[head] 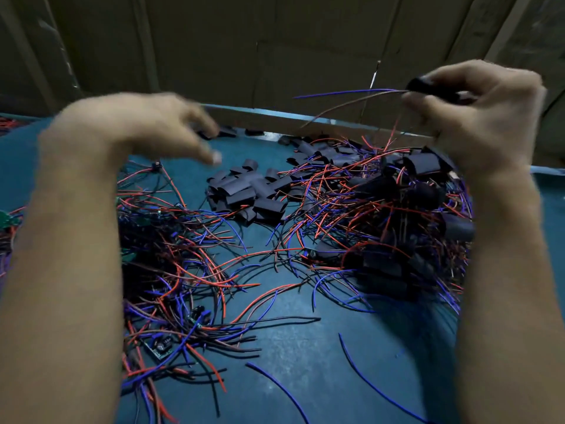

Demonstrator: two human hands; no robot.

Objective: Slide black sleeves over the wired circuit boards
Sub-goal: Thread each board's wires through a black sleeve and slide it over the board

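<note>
Two hands [128,127]; countless sleeves [244,191], wires [195,270]

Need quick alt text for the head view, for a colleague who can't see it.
Right hand pinches a black-sleeved board trailing wires, raised above a teal table. Left hand, blurred, hovers open. Loose black sleeves lie mid-table between wire tangles.

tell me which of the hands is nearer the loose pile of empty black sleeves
Left. The left hand hovers just up-left of the sleeve pile; the right hand, gripping a sleeved board, is raised far right.
</note>
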